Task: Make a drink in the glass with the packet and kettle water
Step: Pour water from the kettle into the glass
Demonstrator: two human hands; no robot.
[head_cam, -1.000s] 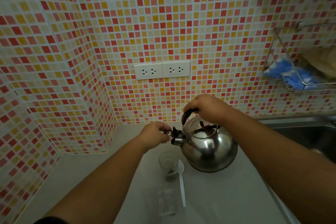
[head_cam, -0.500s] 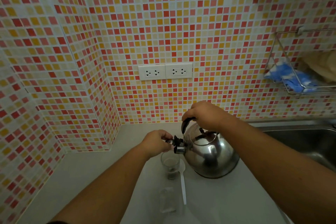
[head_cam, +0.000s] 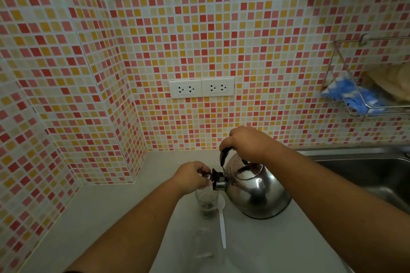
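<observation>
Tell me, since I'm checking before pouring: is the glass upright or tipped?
Upright. The glass stands on the counter with its open rim up, just below the kettle spout.

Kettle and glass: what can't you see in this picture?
All head view:
- Kettle handle: mostly covered by the right hand.
- Spout cap: partly hidden by the left hand, so whether it is open is unclear.
- Water inside the kettle: hidden by its metal wall.
- Glass: dark stuff at the bottom, too dim to identify.
- Packet: clear and blurred; no print readable.
- Sink: cut off by the right edge.
</observation>
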